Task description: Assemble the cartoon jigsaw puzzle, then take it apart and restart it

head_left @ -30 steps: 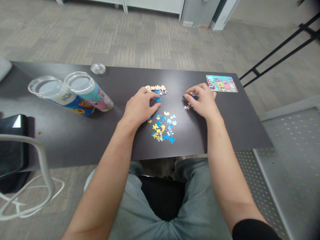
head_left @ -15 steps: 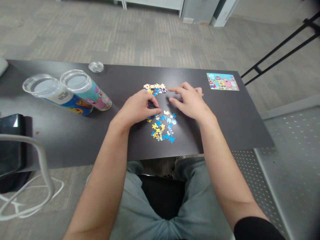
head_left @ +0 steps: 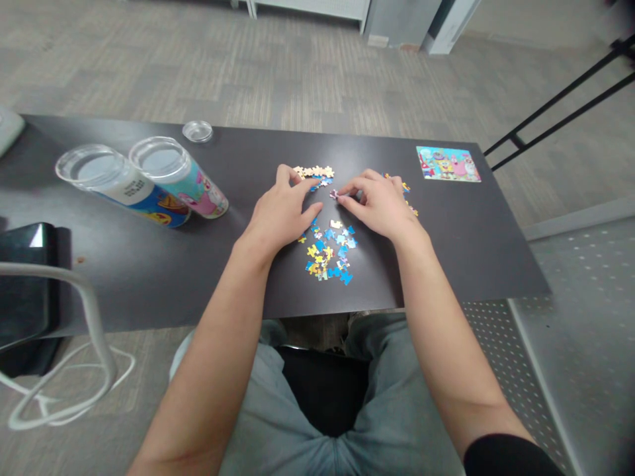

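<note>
Between the thumb and fingertips of my right hand (head_left: 374, 201) is a small pinkish jigsaw puzzle piece (head_left: 334, 194), just above or on the dark table. My left hand (head_left: 282, 208) is open, its thumb and fingers apart, beside a far pile of puzzle pieces (head_left: 320, 173), some showing their plain beige backs. Nearer to me lies a loose scatter of blue, yellow and white puzzle pieces (head_left: 327, 254). More puzzle pieces (head_left: 411, 209) show past the back of my right hand, partly hidden by it.
A cartoon picture card (head_left: 449, 164) lies at the table's far right. On the left stand two clear-topped printed canisters (head_left: 143, 205) (head_left: 203, 192), with a clear lid (head_left: 197, 131) behind them. A black box-like object (head_left: 27, 284) and a white cable (head_left: 86, 311) are at the left edge.
My right hand has closed its fingertips on a puzzle piece from the far pile and drawn it slightly nearer. My left hand's thumb and fingers have shifted up toward that pile.
</note>
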A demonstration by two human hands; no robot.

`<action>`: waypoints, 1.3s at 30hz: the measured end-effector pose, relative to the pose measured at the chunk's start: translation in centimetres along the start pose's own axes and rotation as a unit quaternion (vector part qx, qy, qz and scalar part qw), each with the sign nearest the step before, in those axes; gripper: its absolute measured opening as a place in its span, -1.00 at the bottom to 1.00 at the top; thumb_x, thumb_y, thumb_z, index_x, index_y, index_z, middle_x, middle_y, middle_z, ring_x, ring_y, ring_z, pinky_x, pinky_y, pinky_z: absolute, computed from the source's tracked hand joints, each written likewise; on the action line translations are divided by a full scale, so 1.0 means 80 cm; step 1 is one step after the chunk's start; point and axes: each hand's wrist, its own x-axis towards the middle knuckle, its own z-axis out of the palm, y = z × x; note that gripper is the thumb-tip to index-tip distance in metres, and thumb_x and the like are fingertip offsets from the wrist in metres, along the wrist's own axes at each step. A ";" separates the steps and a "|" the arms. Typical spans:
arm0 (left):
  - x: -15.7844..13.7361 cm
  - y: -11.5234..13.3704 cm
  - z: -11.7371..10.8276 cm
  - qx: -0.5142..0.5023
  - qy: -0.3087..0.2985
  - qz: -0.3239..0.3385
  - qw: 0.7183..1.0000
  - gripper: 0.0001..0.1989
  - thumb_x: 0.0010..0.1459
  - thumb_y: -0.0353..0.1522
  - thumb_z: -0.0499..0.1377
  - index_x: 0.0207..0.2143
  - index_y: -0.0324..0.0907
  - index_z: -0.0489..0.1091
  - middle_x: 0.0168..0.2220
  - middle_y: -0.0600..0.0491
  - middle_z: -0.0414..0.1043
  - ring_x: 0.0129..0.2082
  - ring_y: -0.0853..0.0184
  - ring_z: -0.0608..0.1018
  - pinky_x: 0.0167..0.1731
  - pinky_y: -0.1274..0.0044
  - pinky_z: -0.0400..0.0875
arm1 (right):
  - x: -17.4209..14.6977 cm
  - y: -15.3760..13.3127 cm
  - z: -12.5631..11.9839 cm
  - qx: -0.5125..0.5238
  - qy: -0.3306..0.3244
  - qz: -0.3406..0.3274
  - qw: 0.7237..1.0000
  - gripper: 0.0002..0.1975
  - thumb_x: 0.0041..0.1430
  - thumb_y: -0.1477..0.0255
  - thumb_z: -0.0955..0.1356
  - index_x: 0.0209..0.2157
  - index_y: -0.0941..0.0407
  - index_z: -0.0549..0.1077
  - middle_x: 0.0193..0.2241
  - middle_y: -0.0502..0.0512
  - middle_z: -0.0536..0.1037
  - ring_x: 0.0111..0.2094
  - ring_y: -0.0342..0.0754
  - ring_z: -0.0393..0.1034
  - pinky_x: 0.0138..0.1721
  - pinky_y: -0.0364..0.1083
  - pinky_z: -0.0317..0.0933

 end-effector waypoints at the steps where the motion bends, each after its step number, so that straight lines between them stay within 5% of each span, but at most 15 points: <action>1: 0.000 0.001 0.000 0.004 -0.004 0.001 1.000 -0.36 0.67 -0.28 0.38 0.70 -0.05 0.61 0.55 -0.29 0.41 0.39 -0.18 0.72 0.51 0.02 0.65 | 0.000 0.000 0.001 0.008 0.004 0.001 1.000 -0.76 0.73 0.20 0.49 0.18 -0.09 0.84 0.15 0.21 0.81 0.15 0.33 0.70 0.61 0.49 0.18; 16: 0.002 -0.001 0.001 0.008 0.007 0.005 1.000 -0.37 0.68 -0.24 0.37 0.70 -0.02 0.62 0.57 -0.28 0.45 0.38 -0.17 0.73 0.43 0.02 0.71 | -0.001 0.003 0.004 0.062 -0.011 -0.028 0.998 -0.80 0.65 0.24 0.54 0.13 -0.10 0.86 0.10 0.15 0.79 -0.04 0.22 0.69 0.67 0.52 0.10; 25: -0.001 0.014 -0.007 0.045 -0.033 0.026 0.998 -0.46 0.76 -0.31 0.24 0.62 0.08 0.72 0.54 -0.22 0.42 0.46 -0.15 0.70 0.50 0.00 0.69 | -0.001 0.007 0.001 0.055 -0.018 -0.029 0.998 -0.66 0.62 0.25 0.54 0.30 -0.11 0.82 0.09 0.16 0.79 -0.03 0.28 0.69 0.51 0.44 0.32; 31: -0.001 0.005 -0.005 0.015 -0.012 0.013 1.000 -0.28 0.71 -0.31 0.27 0.82 0.01 0.47 0.58 -0.27 0.41 0.42 -0.18 0.71 0.43 0.02 0.73 | -0.002 0.009 0.001 0.055 -0.019 -0.045 0.997 -0.64 0.64 0.26 0.56 0.34 -0.11 0.86 0.10 0.17 0.79 -0.03 0.28 0.70 0.57 0.52 0.29; 39: 0.002 0.001 -0.001 0.009 -0.011 0.022 1.000 -0.43 0.74 -0.34 0.18 0.62 0.08 0.71 0.50 -0.19 0.46 0.35 -0.09 0.70 0.41 0.04 0.71 | -0.002 0.016 0.003 0.046 -0.017 -0.046 0.998 -0.72 0.70 0.24 0.55 0.27 -0.16 0.90 0.04 0.16 0.81 -0.02 0.29 0.71 0.55 0.54 0.29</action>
